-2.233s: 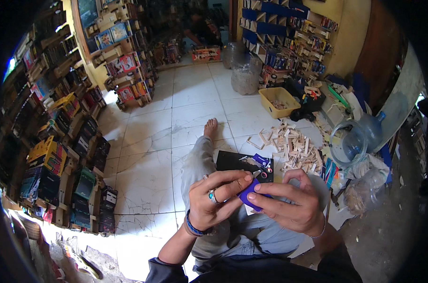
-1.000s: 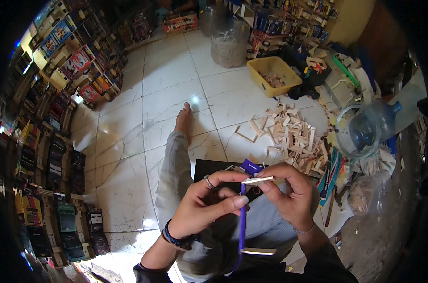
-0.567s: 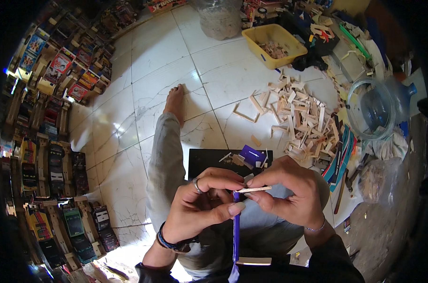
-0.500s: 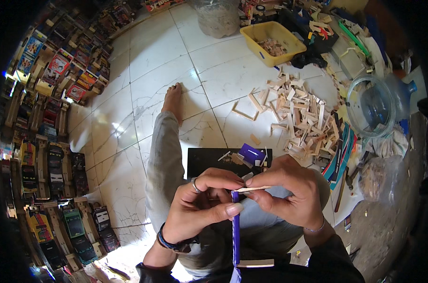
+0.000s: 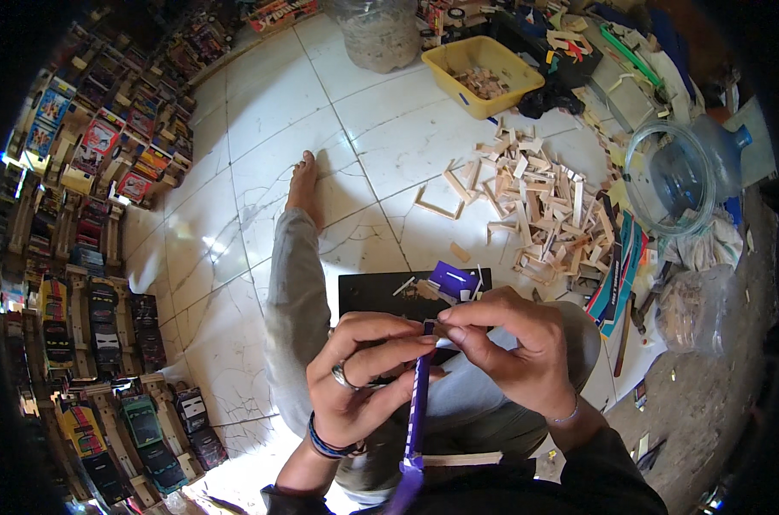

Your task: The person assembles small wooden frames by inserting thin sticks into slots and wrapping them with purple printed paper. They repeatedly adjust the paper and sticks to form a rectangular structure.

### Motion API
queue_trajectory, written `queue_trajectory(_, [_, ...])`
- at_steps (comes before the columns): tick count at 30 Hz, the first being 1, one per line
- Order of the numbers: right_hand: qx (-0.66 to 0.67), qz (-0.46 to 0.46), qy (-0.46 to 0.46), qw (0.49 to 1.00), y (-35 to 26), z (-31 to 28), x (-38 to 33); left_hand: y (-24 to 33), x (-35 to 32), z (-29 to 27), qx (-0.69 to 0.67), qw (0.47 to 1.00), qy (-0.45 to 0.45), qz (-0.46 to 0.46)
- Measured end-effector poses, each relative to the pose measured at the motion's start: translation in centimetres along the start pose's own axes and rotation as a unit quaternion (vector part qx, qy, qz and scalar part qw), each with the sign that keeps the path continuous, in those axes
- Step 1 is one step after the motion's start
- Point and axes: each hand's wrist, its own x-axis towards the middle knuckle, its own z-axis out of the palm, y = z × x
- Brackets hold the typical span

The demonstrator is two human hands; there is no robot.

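I sit on the tiled floor (image 5: 260, 154) with one leg stretched out, and both my hands meet just above my lap. My left hand (image 5: 363, 378) has its fingers closed around a long purple strip (image 5: 418, 403), pinching it near its far end. My right hand (image 5: 514, 352) comes in from the right, thumb and forefinger pressed shut on a small pale piece (a thin stick, I think, mostly hidden by my fingertips) right where it meets the top of the strip.

The strip's long axis runs near to far: its far end sits between my fingertips and its near end hangs down toward my body.

As I judge it, the joining is midway. The two parts are brought together but not yet let go. A black board (image 5: 381, 292) on my knee carries a purple block (image 5: 454, 279) and a few scraps, and a large pile of wooden sticks (image 5: 539, 206) lies far right on the floor, so plenty of stock looks unused. A yellow tub (image 5: 458, 73) stands farther off.
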Motion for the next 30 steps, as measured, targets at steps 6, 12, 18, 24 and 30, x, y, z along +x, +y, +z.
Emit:
queue_trajectory(6, [-0.101, -0.11, -0.022, 0.988, 0.0, 0.0, -0.2, -0.3, -0.2, -0.3, 0.065, 0.995, 0.024, 0.071])
queue_trajectory(12, [-0.169, -0.15, -0.036, 0.974, 0.5, 0.3, -0.1, -0.1, -0.6, -0.3, 0.109, 0.992, 0.039, 0.055])
queue_trajectory(18, [-0.06, -0.094, -0.05, 0.993, 0.0, -0.8, 0.3, -0.3, -0.4, -0.1, 0.174, 0.974, 0.055, 0.136])
queue_trajectory(24, [0.229, 0.097, -0.104, 0.963, -0.2, -1.7, 0.5, 0.5, -0.7, -0.3, 0.138, 0.979, 0.039, 0.146])
queue_trajectory(30, [0.363, 0.214, -0.16, 0.892, 0.1, -1.7, 0.5, 0.1, -1.0, -0.2, 0.071, 0.983, 0.052, 0.164])
